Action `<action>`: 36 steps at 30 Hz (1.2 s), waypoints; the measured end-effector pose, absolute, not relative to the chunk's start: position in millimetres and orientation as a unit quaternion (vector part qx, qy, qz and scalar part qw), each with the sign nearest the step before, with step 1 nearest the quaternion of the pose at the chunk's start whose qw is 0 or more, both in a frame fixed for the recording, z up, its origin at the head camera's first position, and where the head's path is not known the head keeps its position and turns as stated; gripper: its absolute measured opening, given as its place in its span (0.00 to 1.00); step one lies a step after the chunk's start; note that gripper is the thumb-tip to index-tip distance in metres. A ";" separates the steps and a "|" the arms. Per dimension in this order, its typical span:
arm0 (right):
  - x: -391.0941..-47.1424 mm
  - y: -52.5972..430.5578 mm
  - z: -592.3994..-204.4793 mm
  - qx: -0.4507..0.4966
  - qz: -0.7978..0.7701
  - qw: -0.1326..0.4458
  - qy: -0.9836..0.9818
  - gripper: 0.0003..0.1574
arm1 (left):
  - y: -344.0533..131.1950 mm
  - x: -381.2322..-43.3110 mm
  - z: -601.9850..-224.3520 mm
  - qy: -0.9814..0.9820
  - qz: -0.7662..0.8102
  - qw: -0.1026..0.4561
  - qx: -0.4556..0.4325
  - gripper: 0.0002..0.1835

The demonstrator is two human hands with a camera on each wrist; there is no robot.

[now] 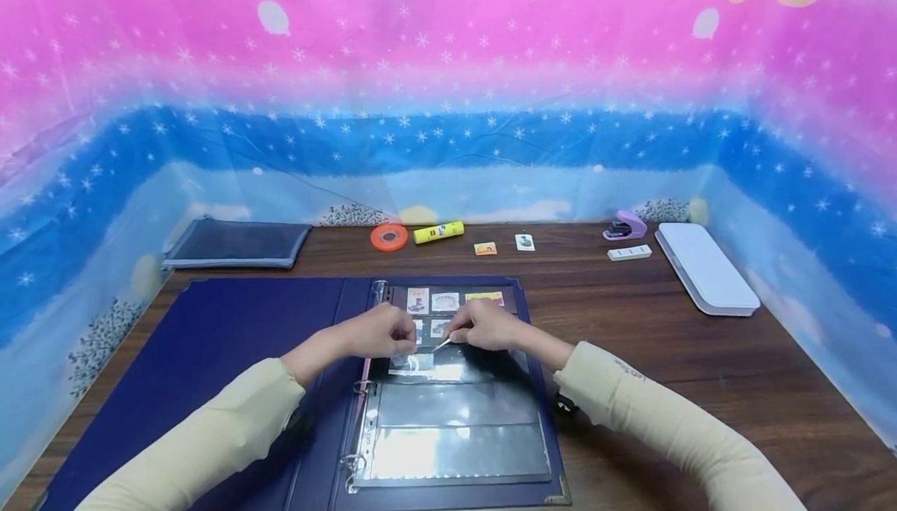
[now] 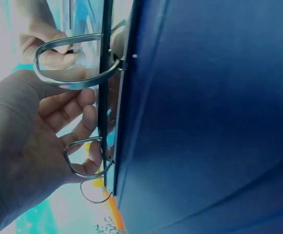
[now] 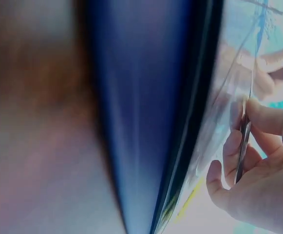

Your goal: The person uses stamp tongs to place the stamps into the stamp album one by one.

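A stamp album [image 1: 455, 456] lies open, with a black page of clear pockets on its rings. My right hand [image 1: 487, 325] grips metal tweezers [image 3: 243, 146], their tips over the third pocket row. Beside it, my left hand [image 1: 381, 332] has its thumb and forefinger at the upper edge of that row's clear pocket strip [image 1: 462, 371], seemingly pinching it. A pale stamp [image 1: 413, 363] shows in the row below the left fingers. Stamps [image 1: 417, 301] fill part of the top rows, partly covered by my hands. In the left wrist view, metal rings [image 2: 75, 85] stand before the left hand [image 2: 58, 112].
Behind the album lie an orange tape roll [image 1: 388, 237], a yellow glue stick [image 1: 438, 232] and two loose stamps [image 1: 485, 248]. A purple stapler [image 1: 625, 225], a small white block [image 1: 629, 252] and a white case [image 1: 706, 269] stand right. A dark mesh pouch [image 1: 238, 244] lies back left.
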State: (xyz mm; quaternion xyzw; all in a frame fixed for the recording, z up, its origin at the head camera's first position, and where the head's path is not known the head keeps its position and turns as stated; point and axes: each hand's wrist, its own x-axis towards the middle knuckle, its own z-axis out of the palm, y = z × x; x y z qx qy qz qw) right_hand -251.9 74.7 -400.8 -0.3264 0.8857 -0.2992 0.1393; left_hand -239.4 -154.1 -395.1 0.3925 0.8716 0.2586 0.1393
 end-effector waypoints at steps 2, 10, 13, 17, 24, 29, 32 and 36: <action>-257.5 80.0 -398.5 -0.324 -0.293 0.131 0.890 0.10 | -154.8 -239.3 -396.6 0.870 0.262 0.130 0.396 0.08; -309.7 115.1 -388.3 -0.227 -0.279 0.062 0.931 0.12 | -156.2 -233.9 -401.7 0.871 0.281 0.115 0.386 0.07; -334.1 132.9 -385.7 -0.179 -0.280 0.038 0.942 0.14 | -155.7 -231.1 -404.3 0.874 0.285 0.104 0.379 0.08; -361.3 150.7 -384.4 -0.134 -0.277 0.021 0.951 0.16 | -156.3 -229.0 -405.7 0.877 0.293 0.098 0.367 0.08; -387.0 152.6 -393.9 -0.117 -0.243 0.004 0.963 0.17 | -161.0 -232.2 -407.7 0.882 0.311 0.120 0.334 0.07; -392.2 146.3 -404.4 -0.094 -0.238 -0.017 0.967 0.17 | -162.5 -235.9 -410.7 0.872 0.350 0.158 0.302 0.06; -393.6 143.3 -407.9 -0.083 -0.233 -0.021 0.969 0.17 | -162.8 -236.5 -411.8 0.869 0.361 0.175 0.289 0.06; -395.4 141.9 -408.0 -0.081 -0.225 -0.014 0.971 0.17 | -162.4 -237.3 -410.3 0.869 0.366 0.182 0.278 0.06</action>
